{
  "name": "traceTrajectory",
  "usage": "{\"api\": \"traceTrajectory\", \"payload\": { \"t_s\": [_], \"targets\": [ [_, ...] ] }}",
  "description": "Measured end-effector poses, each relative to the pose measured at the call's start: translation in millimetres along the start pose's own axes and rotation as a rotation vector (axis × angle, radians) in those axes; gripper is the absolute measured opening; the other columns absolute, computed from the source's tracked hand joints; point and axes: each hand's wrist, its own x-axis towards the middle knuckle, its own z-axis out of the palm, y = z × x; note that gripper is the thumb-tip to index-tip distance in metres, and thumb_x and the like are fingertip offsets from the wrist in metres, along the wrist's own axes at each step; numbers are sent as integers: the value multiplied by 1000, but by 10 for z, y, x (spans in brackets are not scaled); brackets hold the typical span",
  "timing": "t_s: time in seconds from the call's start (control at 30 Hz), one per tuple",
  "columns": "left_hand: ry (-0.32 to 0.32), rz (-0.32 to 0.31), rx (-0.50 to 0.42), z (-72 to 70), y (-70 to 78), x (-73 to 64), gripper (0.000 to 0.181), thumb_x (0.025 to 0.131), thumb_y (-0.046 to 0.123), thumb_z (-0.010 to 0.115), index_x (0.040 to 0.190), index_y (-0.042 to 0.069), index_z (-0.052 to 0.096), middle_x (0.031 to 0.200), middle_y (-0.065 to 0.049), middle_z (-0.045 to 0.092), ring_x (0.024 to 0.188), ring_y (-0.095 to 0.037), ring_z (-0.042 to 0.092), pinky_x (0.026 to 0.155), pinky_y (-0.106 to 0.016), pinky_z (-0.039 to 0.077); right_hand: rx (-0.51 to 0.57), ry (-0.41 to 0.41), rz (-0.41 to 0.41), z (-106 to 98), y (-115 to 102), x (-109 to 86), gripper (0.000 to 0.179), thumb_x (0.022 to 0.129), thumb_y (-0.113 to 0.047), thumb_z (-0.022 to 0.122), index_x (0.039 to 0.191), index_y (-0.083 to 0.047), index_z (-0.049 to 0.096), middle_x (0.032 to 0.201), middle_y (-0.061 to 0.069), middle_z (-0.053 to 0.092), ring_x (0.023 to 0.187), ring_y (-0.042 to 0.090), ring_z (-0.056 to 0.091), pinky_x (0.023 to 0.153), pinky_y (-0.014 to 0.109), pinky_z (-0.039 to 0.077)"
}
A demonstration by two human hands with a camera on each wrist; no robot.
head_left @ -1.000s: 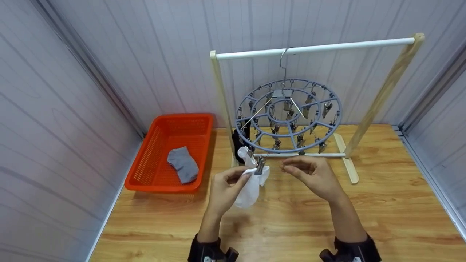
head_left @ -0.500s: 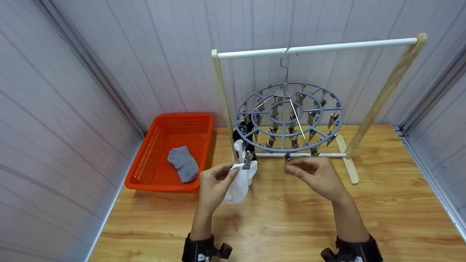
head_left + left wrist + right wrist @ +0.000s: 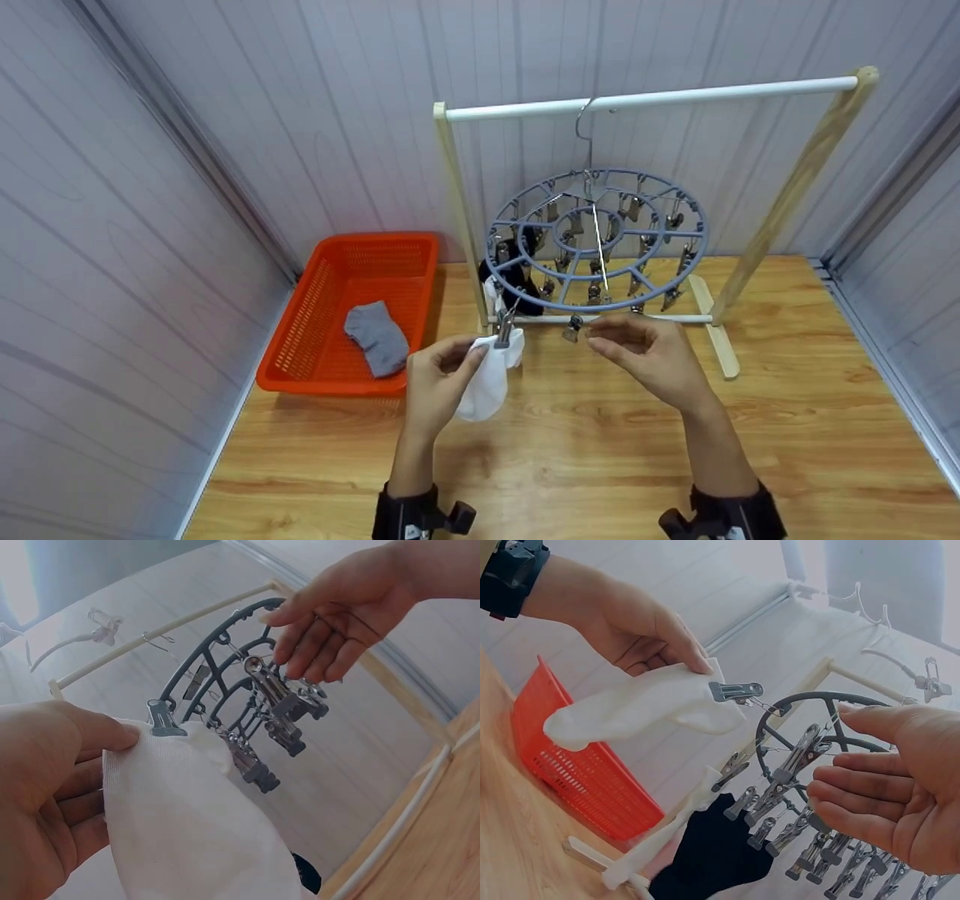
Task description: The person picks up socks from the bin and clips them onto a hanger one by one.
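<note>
My left hand (image 3: pixel 439 379) pinches the cuff of a white sock (image 3: pixel 484 390) between thumb and fingers. A metal clip (image 3: pixel 504 334) grips that cuff just beside the fingertips, and the sock hangs down from it. The clip hangs at the front left rim of a round grey clip hanger (image 3: pixel 574 308). On the other side, my right hand (image 3: pixel 656 364) is held up with fingers extended and nothing in it. A dangling clip (image 3: pixel 572 328) hangs just left of its fingertips. In the right wrist view, the white sock (image 3: pixel 641 701) shows its full length.
The hanger hooks over the white bar (image 3: pixel 675 97) of a wooden-ended rack (image 3: pixel 787 199). A black sock (image 3: pixel 716 851) and another white sock (image 3: pixel 491 295) hang at its left. An orange basket (image 3: pixel 420 300) at the left holds a grey sock (image 3: pixel 377 339).
My left hand has moved left with the clipped white sock, and the round hanger has turned. The right hand has shifted slightly right; a clip now dangles free beside its fingertips.
</note>
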Motion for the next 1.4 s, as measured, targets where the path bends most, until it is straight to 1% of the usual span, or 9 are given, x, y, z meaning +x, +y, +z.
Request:
{"api": "traceTrajectory", "payload": {
  "t_s": [0.3, 0.5, 0.57, 0.67, 0.8, 0.9, 1.03, 1.23, 1.4],
  "targets": [
    [-19, 3, 7, -4, -8, -4, 11, 95, 12, 81, 106, 8, 83, 94, -1, 80, 79, -22, 76, 71, -30, 63, 34, 6, 45, 73, -5, 14, 40, 95, -15, 82, 133, -7, 72, 124, 12, 74, 115, 26, 72, 94, 32, 60],
    [-58, -23, 21, -2, -22, -2, 12, 96, 12, 81, 107, 8, 82, 97, -1, 80, 80, -21, 75, 72, -31, 63, 91, 34, 33, 152, -4, 38, 41, 95, -10, 81, 134, -2, 70, 128, 14, 72, 119, 27, 70, 96, 35, 59],
    [-76, -39, 25, 0, -29, 0, 13, 96, 13, 81, 107, 8, 82, 97, -1, 80, 81, -20, 75, 73, -31, 63, 87, 49, 22, 175, 4, 44, 39, 95, -11, 81, 132, -3, 72, 126, 13, 74, 118, 25, 71, 95, 35, 59],
    [-99, -52, 24, 5, -34, 0, 14, 96, 15, 81, 108, 8, 82, 97, -2, 80, 81, -19, 75, 74, -31, 63, 102, 61, -6, 211, 17, 45, 35, 96, -9, 80, 130, -3, 74, 120, 16, 76, 112, 29, 73, 93, 35, 60],
    [-126, -56, 13, 14, -36, 1, 14, 96, 16, 81, 108, 8, 82, 97, -2, 80, 82, -20, 75, 75, -32, 63, 124, 86, -44, 248, 30, 41, 31, 95, -2, 79, 125, 0, 75, 112, 19, 77, 104, 28, 76, 89, 35, 61],
    [-142, -65, 14, 20, -41, 5, 14, 97, 17, 80, 109, 10, 82, 97, -1, 80, 83, -20, 75, 75, -32, 63, 124, 103, -63, 261, 37, 37, 27, 93, 2, 79, 120, 1, 76, 110, 18, 77, 100, 22, 76, 87, 34, 62],
    [-153, -77, 28, 26, -53, 9, 14, 96, 17, 81, 108, 10, 82, 96, 0, 80, 82, -19, 75, 75, -31, 63, 158, 94, -83, 268, 44, 35, 25, 93, 6, 77, 118, 4, 75, 107, 22, 76, 95, 23, 77, 85, 35, 62],
    [-185, -82, 60, 42, -90, 12, 14, 96, 18, 82, 107, 9, 82, 93, 0, 80, 80, -17, 75, 73, -29, 62, 194, 64, -84, 264, 42, 37, 28, 95, 7, 74, 123, 10, 71, 110, 32, 72, 94, 24, 78, 85, 38, 62],
    [-217, -89, 75, 47, -135, 4, 14, 96, 15, 82, 106, 6, 81, 93, -3, 80, 81, -17, 75, 74, -28, 62, 135, 59, -98, 260, 35, 33, 26, 93, 4, 77, 119, 8, 74, 106, 24, 76, 92, 23, 78, 83, 37, 63]
  ]
}}
